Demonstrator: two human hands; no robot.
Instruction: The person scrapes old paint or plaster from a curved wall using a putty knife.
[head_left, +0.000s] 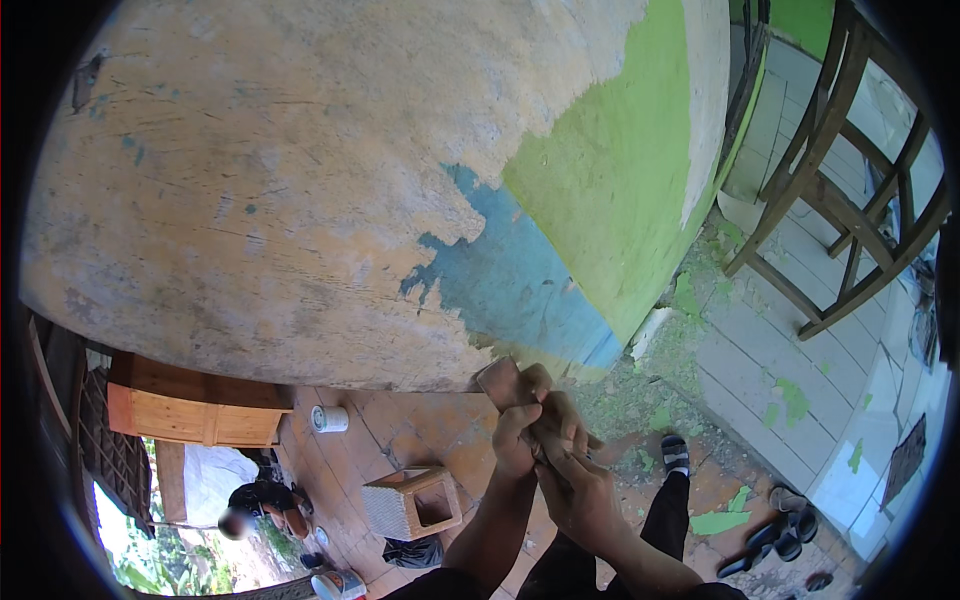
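Both my hands are closed together around a flat-bladed scraper (501, 382), and its blade meets the lower edge of a painted wall (300, 187). My left hand (516, 444) is wrapped near the blade, with the thumb along it. My right hand (581, 480) overlaps it from the right; the fingers hide most of the handle. Much of the wall is bare, beige and scratched. A blue paint patch (525, 277) lies just above the blade, bordered by light green paint (615, 150) on the right.
Green paint flakes (720, 521) litter the tiled floor. A wooden chair (825, 180) stands at the right, several sandals (780, 536) below it. A woven stool (412, 502), a white bucket (330, 418) and a wooden cabinet (202, 412) are at the left. Another person (266, 502) crouches beyond.
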